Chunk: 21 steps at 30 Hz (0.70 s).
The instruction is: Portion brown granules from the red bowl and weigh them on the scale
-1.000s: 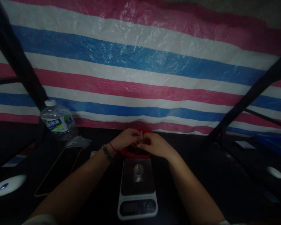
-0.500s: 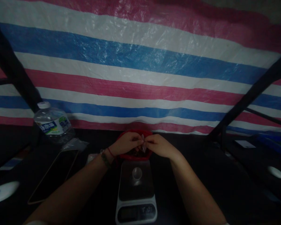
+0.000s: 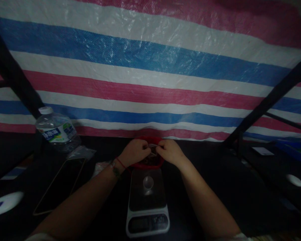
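Over a red bowl [image 3: 153, 166], my left hand [image 3: 135, 152] and my right hand [image 3: 171, 153] face each other with fingers pinched. Between them stretches a small clear plastic bag [image 3: 153, 146], each hand gripping one side of its upper edge. Dark, small contents lie in the bowl, too dim to name. Just in front of the bowl stands a kitchen scale [image 3: 147, 201] with a white body and dark top. A small clear cup [image 3: 148, 183] rests on the scale's plate, below and between my wrists.
To the left are a large clear plastic bottle [image 3: 59, 130], a crumpled clear bag [image 3: 81, 153], a phone [image 3: 61, 185] and a white oval device [image 3: 6, 203]. Bags [image 3: 100, 167] lie beside my left forearm. A striped tarp [image 3: 150, 87] hangs behind the black table, between dark frame bars.
My hands have drawn slightly apart and lower over the bowl. The bag, upright and narrow before, is now spread sideways between my fingers. The view has shifted slightly.
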Motion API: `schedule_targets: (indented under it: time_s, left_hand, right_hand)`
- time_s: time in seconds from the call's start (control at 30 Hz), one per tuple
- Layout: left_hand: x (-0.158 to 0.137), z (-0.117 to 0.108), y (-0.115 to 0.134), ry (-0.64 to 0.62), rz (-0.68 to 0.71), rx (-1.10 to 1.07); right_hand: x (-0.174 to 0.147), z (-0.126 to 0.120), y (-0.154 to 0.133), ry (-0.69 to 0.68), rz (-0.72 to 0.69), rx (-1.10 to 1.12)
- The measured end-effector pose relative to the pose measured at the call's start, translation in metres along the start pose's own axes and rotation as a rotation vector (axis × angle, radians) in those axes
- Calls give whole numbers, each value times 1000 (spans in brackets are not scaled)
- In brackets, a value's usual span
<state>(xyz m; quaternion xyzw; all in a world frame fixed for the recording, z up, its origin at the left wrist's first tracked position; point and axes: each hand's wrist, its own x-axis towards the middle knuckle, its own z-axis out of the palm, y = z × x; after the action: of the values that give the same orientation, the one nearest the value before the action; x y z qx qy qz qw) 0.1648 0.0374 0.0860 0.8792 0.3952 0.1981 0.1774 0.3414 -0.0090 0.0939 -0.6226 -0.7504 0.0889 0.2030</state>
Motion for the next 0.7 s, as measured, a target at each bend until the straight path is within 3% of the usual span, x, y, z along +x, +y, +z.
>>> schedule_targets:
  time_s: [0.13, 0.23, 0.33, 0.43, 0.6, 0.7]
  left_hand:
    - [-1, -4, -3, -7, 22, 37]
    - [-2, -9, -1, -13, 20, 50]
    - [-4, -15, 2, -29, 57, 20]
    - [-5, -19, 1, -35, 124, 3]
    - [-4, -26, -11, -13, 128, 12]
    - [-1, -31, -19, -14, 96, -36]
  right_hand:
    - [0, 1, 3, -28, -35, 62]
    - [2, 6, 8, 41, -203, 258]
    - [4, 10, 14, 17, -321, 421]
    - [5, 12, 17, -84, -313, 445]
    - [6, 8, 22, -379, -216, 471]
    - [8, 8, 30, -359, -164, 497]
